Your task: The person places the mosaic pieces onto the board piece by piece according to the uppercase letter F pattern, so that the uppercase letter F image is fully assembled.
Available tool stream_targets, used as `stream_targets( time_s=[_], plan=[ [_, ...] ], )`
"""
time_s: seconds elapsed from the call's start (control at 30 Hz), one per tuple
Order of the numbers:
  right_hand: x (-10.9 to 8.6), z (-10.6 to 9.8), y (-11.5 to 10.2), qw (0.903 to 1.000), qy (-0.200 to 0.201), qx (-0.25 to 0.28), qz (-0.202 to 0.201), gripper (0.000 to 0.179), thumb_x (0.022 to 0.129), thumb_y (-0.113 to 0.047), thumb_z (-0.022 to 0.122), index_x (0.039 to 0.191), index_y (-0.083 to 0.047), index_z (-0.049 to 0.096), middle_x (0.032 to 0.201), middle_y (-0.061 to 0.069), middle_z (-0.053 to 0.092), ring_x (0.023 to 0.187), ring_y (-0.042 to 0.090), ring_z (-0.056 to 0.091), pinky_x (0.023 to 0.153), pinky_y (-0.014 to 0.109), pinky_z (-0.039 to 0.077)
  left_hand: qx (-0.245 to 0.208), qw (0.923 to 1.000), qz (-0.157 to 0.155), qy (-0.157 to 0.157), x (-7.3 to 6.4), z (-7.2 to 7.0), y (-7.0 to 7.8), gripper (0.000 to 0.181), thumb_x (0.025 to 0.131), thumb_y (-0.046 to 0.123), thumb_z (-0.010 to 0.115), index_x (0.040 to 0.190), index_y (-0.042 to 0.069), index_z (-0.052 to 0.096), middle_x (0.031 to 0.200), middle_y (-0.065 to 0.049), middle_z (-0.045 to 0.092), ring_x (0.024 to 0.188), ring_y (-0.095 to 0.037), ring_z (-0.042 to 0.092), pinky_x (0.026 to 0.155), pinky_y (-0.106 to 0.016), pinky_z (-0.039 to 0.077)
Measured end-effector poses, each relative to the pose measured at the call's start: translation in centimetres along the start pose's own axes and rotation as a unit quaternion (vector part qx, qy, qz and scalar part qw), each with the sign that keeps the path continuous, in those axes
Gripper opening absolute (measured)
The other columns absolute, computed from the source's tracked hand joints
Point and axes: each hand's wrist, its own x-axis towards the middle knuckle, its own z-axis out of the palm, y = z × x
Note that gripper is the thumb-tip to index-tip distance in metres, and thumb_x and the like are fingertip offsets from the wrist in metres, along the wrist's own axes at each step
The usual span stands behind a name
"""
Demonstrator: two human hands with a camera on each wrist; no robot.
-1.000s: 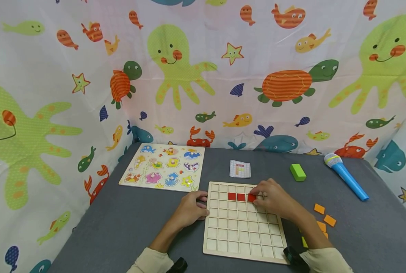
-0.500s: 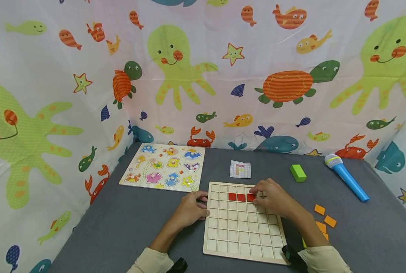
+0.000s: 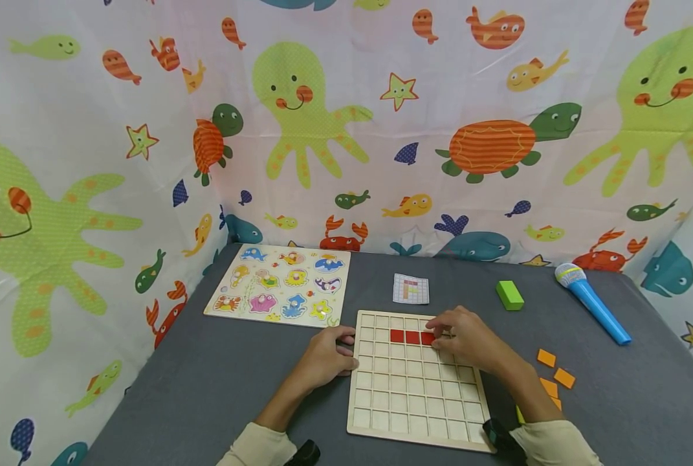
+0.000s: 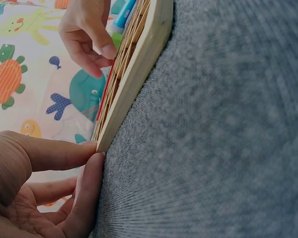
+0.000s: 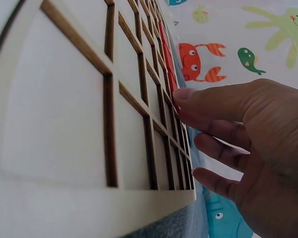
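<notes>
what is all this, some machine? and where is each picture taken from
No machine: a person works bare-handed. The wide picture is taken from the head, looking forward and down; the close ones come from each wrist. On the dark gray tabletop lie a wooden grid board, a sea-animal peg puzzle, a printed grid card, a green block, a blue toy microphone and orange tiles. The left hand holds the wooden grid board's left edge. The right hand touches the rightmost of three red tiles; whether it pinches it is hard to tell.
</notes>
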Motion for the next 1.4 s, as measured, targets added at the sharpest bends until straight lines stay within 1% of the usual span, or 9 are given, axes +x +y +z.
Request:
stream_targets(
  time_s=[0.27,0.37,0.5,0.63,0.8,0.97,1.17,1.4],
  plan=[
    [-0.6,-0.5,0.1,1.0,-0.001,-0.004,-0.002,0.027,0.095,-0.016,0.078,0.121,-0.007,0.078,0.105,-0.002,0.073,0.103,0.021,0.057,0.086,0.042,0.053,0.003,1.0,0.001,0.0,0.0,0.0,0.0,0.062,0.082,-0.008,0.081,0.14,-0.006,0.061,0.119,-0.017,0.064,0.095,-0.023,0.07,0.067,-0.037,0.066],
    [-0.9,-0.9,0.0,0.9999,-0.003,-0.006,0.008,0.028,0.096,-0.016,0.077,0.122,-0.009,0.078,0.109,-0.001,0.073,0.105,0.022,0.058,0.088,0.044,0.053,0.005,1.0,0.0,0.0,0.0,0.0,0.1,0.062,0.082,-0.008,0.081,0.14,-0.007,0.061,0.119,-0.017,0.064,0.095,-0.022,0.07,0.066,-0.036,0.066],
    [-1.5,-1.5,0.1,0.9998,-0.003,-0.012,0.014,0.03,0.096,-0.019,0.078,0.124,-0.01,0.077,0.111,-0.002,0.073,0.108,0.023,0.057,0.089,0.045,0.052,0.009,1.0,-0.003,0.001,0.1,0.0,0.0,0.061,0.082,-0.007,0.081,0.14,-0.006,0.061,0.119,-0.017,0.064,0.096,-0.022,0.07,0.067,-0.035,0.066],
    [-2.2,-2.1,0.4,0.9999,0.002,-0.011,0.009,0.031,0.096,-0.019,0.078,0.125,-0.009,0.076,0.114,0.0,0.073,0.108,0.024,0.058,0.088,0.045,0.052,0.016,0.9999,-0.005,0.001,0.2,0.0,-0.1,0.06,0.083,-0.006,0.081,0.14,-0.005,0.061,0.12,-0.016,0.064,0.096,-0.022,0.07,0.067,-0.034,0.066],
    [-3.1,-2.6,0.9,0.9995,0.012,-0.027,0.011,0.032,0.095,-0.021,0.08,0.125,-0.009,0.076,0.114,-0.001,0.072,0.107,0.025,0.057,0.088,0.048,0.053,0.016,0.9999,-0.003,0.0,0.2,0.1,-0.1,0.06,0.083,-0.006,0.081,0.14,-0.005,0.061,0.12,-0.015,0.064,0.096,-0.022,0.07,0.067,-0.034,0.066],
    [-4.0,-2.9,1.7,0.9992,0.02,-0.032,0.013,0.032,0.093,-0.021,0.082,0.122,-0.009,0.077,0.112,0.0,0.073,0.109,0.028,0.059,0.091,0.055,0.055,0.014,0.9999,0.0,-0.002,0.1,0.1,-0.2,0.06,0.083,-0.006,0.081,0.14,-0.006,0.061,0.119,-0.016,0.064,0.096,-0.022,0.07,0.067,-0.035,0.066],
    [-5.1,-3.5,2.6,0.9986,0.018,-0.02,0.045,0.037,0.094,-0.024,0.081,0.127,-0.009,0.075,0.116,0.001,0.073,0.113,0.028,0.059,0.095,0.059,0.053,0.014,0.9999,-0.002,-0.002,0.1,0.2,-0.3,0.06,0.083,-0.006,0.081,0.14,-0.006,0.061,0.119,-0.016,0.064,0.096,-0.022,0.07,0.067,-0.035,0.066],
    [-6.6,-4.2,3.9,0.9974,0.035,-0.031,0.055,0.037,0.094,-0.023,0.082,0.128,-0.012,0.075,0.119,0.002,0.073,0.116,0.031,0.06,0.094,0.061,0.055,0.015,0.9999,-0.004,-0.002,0.1,0.1,-0.2,0.061,0.084,-0.005,0.081,0.141,-0.005,0.061,0.119,-0.015,0.064,0.097,-0.023,0.07,0.068,-0.035,0.066]
  ],
)
